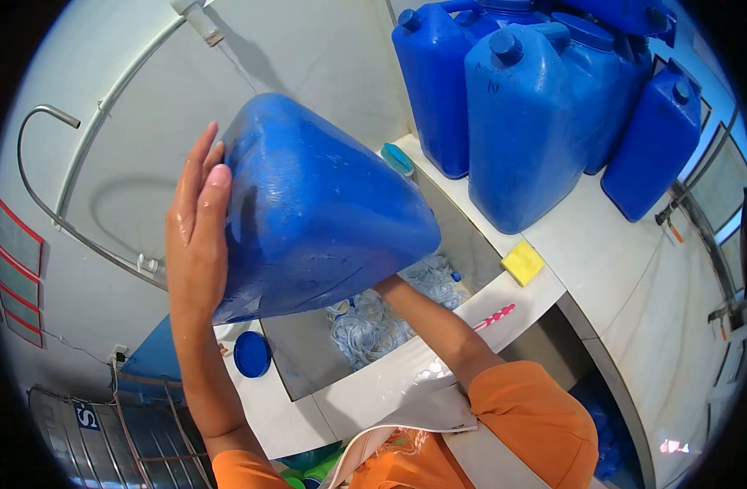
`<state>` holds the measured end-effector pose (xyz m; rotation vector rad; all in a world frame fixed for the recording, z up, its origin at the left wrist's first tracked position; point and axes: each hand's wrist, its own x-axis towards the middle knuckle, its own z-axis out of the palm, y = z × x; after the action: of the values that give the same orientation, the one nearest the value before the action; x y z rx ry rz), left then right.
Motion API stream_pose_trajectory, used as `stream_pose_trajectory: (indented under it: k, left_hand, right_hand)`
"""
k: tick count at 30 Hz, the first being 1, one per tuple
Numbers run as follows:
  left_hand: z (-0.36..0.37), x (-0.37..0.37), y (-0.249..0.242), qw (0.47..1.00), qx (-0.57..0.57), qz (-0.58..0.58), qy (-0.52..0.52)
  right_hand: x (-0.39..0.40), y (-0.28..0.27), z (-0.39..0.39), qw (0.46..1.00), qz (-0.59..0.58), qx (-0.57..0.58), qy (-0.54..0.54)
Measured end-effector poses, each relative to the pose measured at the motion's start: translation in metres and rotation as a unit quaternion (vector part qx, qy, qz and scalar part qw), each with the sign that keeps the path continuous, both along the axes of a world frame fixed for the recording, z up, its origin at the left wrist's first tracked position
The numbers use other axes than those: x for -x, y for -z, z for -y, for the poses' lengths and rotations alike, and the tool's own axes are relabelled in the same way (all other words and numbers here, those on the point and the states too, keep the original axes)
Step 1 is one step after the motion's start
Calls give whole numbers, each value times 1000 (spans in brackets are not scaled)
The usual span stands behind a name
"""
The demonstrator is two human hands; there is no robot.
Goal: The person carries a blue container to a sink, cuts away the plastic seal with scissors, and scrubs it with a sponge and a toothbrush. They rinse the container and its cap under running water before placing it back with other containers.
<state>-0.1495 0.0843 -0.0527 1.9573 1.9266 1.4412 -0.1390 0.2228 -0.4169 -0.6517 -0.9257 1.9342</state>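
A large wet blue plastic jerrycan (324, 196) is tilted up over the sink, its base end turned toward me. My left hand (198, 220) presses against its left side, the fingers extended along the wall and the thumb on the near face. From the right, my right forearm (430, 318) reaches under the jerrycan; that hand is hidden behind it, so its fingers do not show. Below, several clear plastic rings or seals (369, 330) lie heaped in the sink (296, 359). A round blue lid (252, 354) rests on the counter left of the sink.
Several blue jerrycans (524, 130) stand on the right-hand counter (626, 285). A yellow sponge (522, 262), a pink-and-white handled brush (495, 316) and a teal brush (398, 159) lie around the sink's rim. A curved metal spout (59, 116) juts from the left wall.
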Motion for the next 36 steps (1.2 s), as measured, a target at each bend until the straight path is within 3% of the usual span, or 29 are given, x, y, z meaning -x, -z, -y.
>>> stream_pose_trajectory:
  k: [2,4,6,9,10,11,12,14,16,19,21,23,25,27,29,33,34,35,36]
  left_hand:
    - [10,13,-1,1000,-10,-2,-12]
    - [37,41,8,995,-9,101,-27]
    - [68,75,31,958,65,277,-41]
    - [89,155,115,942,136,217,-217]
    - [88,158,130,953,162,113,-231]
    - [78,149,140,955,162,100,-227]
    - [67,122,134,963,160,74,-204]
    - [36,116,165,969,173,59,-163]
    - [7,95,185,967,217,-8,-132]
    - [-26,89,236,947,311,-45,-72]
    - [-43,96,288,942,321,-54,-86]
    - [-50,96,319,952,275,110,-71]
    - [-52,90,315,954,268,100,-89]
    - [-53,82,301,962,247,42,-108]
    - [-54,78,296,960,251,51,-109]
    - [-56,77,293,954,268,64,-118]
    - [-55,75,294,954,268,66,-119]
    - [-53,74,295,956,253,72,-129]
    - [-52,73,296,958,238,77,-139]
  right_hand:
    - [-18,-2,-21,1000,-17,22,-5]
    - [-55,-5,-54,999,-16,32,-9]
    - [-97,-10,-88,999,28,24,-3]
    - [-131,-37,-116,970,229,-76,41]
    - [-129,-49,-114,934,327,-130,65]
    - [-121,-64,-106,880,423,-195,94]
    - [-105,-80,-86,795,506,-297,152]
    - [-64,-98,-53,727,548,-384,155]
    - [-28,-83,-33,668,454,-560,185]
    - [3,-65,-18,570,447,-680,114]
    - [6,-62,-20,559,460,-687,62]
    - [-1,-67,-34,548,476,-688,10]
    - [-9,-91,-64,581,459,-632,-229]
    - [5,-105,-110,658,446,-556,-244]
    - [14,-107,-133,684,436,-567,-141]
    - [31,-128,-141,708,479,-463,-233]
    - [38,-121,-153,472,533,-665,-224]
    - [41,-114,-163,189,533,-802,-192]
    - [37,-121,-162,188,532,-803,-193]
